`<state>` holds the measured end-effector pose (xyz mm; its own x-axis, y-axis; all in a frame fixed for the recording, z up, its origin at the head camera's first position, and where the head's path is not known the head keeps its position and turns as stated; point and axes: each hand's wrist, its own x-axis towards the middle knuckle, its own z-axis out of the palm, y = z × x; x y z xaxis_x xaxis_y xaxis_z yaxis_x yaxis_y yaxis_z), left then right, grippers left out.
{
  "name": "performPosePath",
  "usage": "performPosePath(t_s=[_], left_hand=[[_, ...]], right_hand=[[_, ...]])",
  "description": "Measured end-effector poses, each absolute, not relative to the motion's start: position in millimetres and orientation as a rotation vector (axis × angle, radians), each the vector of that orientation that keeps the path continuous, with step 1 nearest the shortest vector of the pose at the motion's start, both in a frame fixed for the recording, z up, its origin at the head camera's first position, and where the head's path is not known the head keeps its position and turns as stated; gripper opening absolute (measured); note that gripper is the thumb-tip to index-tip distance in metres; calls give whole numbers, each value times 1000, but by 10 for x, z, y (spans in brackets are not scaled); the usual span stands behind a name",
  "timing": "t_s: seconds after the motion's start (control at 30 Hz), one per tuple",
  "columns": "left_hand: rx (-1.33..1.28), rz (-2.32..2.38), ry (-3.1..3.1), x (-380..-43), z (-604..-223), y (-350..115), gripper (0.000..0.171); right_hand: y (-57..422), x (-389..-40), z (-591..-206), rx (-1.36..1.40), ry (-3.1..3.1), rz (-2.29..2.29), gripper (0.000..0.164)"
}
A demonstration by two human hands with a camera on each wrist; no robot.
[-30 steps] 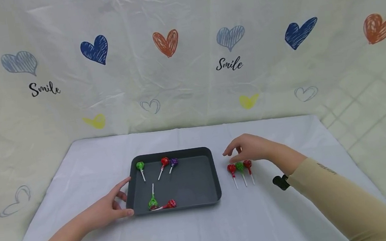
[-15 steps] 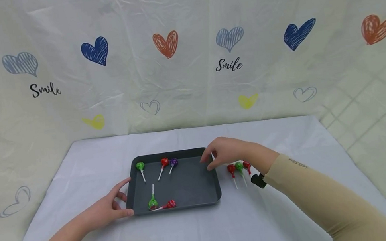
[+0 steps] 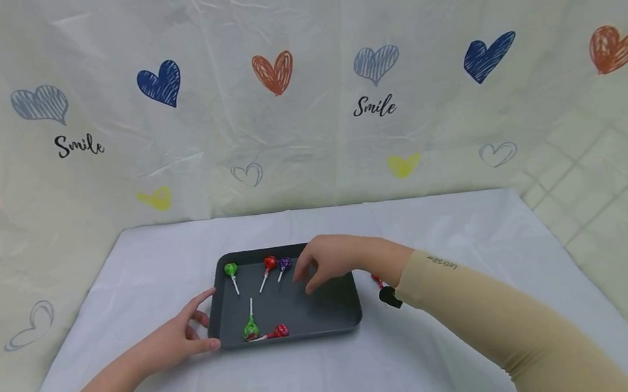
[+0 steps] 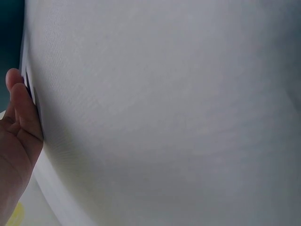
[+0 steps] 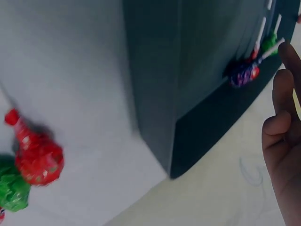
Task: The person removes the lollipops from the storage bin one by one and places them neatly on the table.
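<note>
A dark grey tray (image 3: 317, 313) lies on the white cloth. My left hand (image 3: 174, 339) rests at its left side, thumb and forefinger touching the edge, as the left wrist view also shows. Above the tray's right half, my right hand (image 3: 330, 260) hangs with loosely bent fingers and nothing between them. The purple lollipop (image 3: 284, 263) is just left of its fingertips, beside a red lollipop (image 3: 270, 263). A green lollipop (image 3: 231, 269) lies in the far left corner. Along the near wall are another green lollipop (image 3: 250, 328) and a patterned red one (image 3: 280, 331).
Right of the tray, a red lollipop (image 5: 40, 157) and a green lollipop (image 5: 14, 190) lie on the cloth, with part of another red one at the frame's edge. My right forearm mostly hides them in the head view. A heart-patterned backdrop (image 3: 305, 125) stands behind the table.
My right hand has moved left from above the lollipops on the cloth to over the tray, carrying nothing visible. My left hand stays at the tray's edge.
</note>
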<state>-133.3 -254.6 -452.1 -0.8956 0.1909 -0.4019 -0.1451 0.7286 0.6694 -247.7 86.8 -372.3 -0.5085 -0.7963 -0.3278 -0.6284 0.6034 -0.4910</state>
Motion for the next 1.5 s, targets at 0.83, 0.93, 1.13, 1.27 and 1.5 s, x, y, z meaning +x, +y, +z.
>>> performPosePath(t_s=[0.83,0.93,1.13,1.27,1.5], left_hand=[[38,1011,2492,-1343,-4511,-2506,109],[39,1012,2487,-1336,-4502,-2508,108],[35,1021,2484,-1338,-4492,-2516,108],[38,1017,2489,-1331,-4491,-2521,108],[27,1012,2502,-1319,-4498,-2530,107]], right_hand=[[221,-2140,-3997,-1284,2162,-127,19],[199,-2126,-4023,-1307,2157,-111,16],[165,-2118,-4047,-1308,2169,-104,15],[166,-2130,-4030,-1300,2189,-86,17],[225,-2232,-4020,-1311,2223,-25,20]])
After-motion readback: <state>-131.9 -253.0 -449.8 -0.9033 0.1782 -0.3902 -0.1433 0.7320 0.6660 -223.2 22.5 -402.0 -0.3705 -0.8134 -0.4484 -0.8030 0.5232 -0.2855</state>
